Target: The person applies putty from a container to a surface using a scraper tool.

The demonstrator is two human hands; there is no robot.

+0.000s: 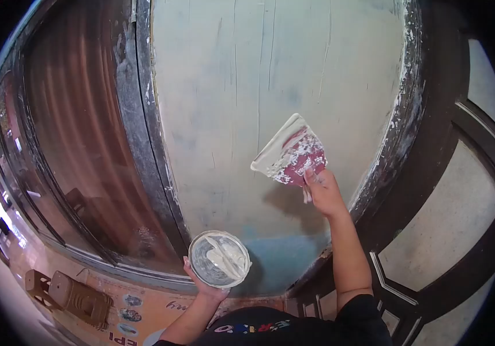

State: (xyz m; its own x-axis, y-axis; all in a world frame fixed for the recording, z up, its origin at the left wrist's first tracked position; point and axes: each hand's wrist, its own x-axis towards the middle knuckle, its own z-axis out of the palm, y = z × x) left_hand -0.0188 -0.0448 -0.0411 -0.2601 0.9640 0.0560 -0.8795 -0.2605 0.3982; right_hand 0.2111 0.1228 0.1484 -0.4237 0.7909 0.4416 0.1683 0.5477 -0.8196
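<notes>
My right hand is closed around a wide putty knife with a red body, its blade smeared with white putty. The blade points up and to the left, close to the pale, streaked wall panel. Lower down, my left hand supports a round tub from below and from its left side. White putty lies inside the tub, in a ridge across the middle. A blue, uncoated-looking patch shows at the bottom of the panel.
Left of the panel stands a dark-framed glass window with a brown curtain behind it. On the right is a dark door with pale panels. Brown plastic stools stand at lower left, by a printed orange banner.
</notes>
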